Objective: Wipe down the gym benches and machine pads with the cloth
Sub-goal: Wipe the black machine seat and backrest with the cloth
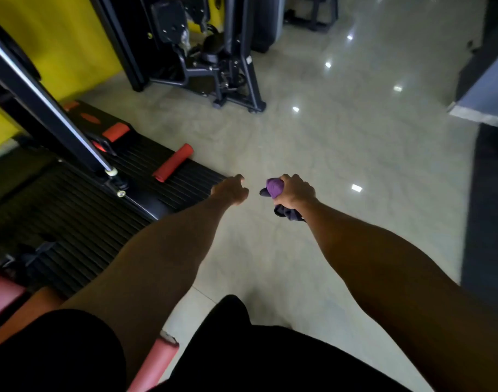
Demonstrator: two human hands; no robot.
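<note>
Glossy pale tiled floor (327, 154), ceiling lights mirrored in it, gym machines around. Purple cloth (272, 187) is bunched in the person's right hand (296, 192): fingers curled tight round it, one wad poking out on the thumb side, a darker tail hanging under the wrist. Cloth is held in the air above bare floor, touching no pad or bench. Left hand (231, 189) just beside it, apart from the cloth, fingers loosely curled and holding nothing, over the near corner of a black ribbed platform (81, 222). Both arms stretched forward, black shorts (270, 360) at the bottom edge. On the platform lies a red roller pad (173, 162); further back a second red pad (116, 132). A slanted black and chrome bar (44, 106) runs down to the platform. Lower left: a red cushion (1, 292) and a red padded roller (154, 363) by the person's thigh. Further off, a black machine (214, 66) stands against a yellow wall (72, 38). Picture is motion-blurred.
</note>
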